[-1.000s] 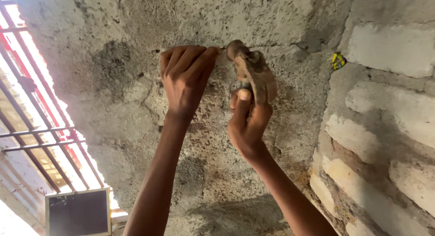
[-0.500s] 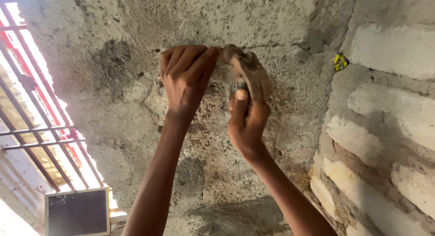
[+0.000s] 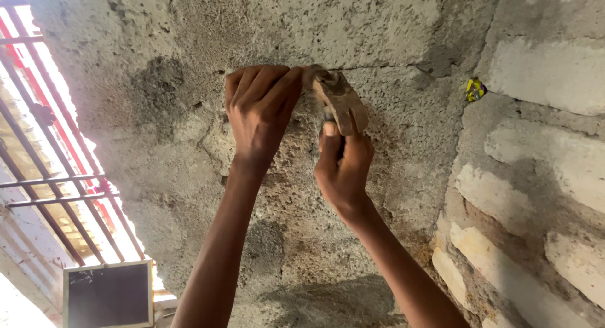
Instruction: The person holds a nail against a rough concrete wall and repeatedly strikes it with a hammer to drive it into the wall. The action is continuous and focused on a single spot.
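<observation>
Hands are raised against a rough concrete surface (image 3: 353,25), grey, pitted and porous, with darker damp-looking patches and a thin crack running along it.

Left hand (image 3: 259,114): fingers pressed together and curled, tips bearing on the concrete at the crack line. What the fingertips pinch there is too small to tell; it may be a nail or similar fastener.

Right hand (image 3: 343,170): closed around the handle of a hammer (image 3: 337,98), thumb laid straight along the shaft. The hammer is worn, brown and rust-toned, with a blunt, rounded head. The head meets the concrete just right of the left fingertips, touching or very nearly touching them.

Right of the hands stands a block wall (image 3: 542,151): pale rectangular blocks, coarse grey mortar joints, uneven faces. A small yellow and green scrap (image 3: 473,88) sits in the seam where the block wall meets the concrete.

Left of the hands, a window grille (image 3: 57,183) of thin dark metal bars stands against bright daylight. Near the lower left edge is a dark rectangular panel (image 3: 108,295) in a pale frame.
</observation>
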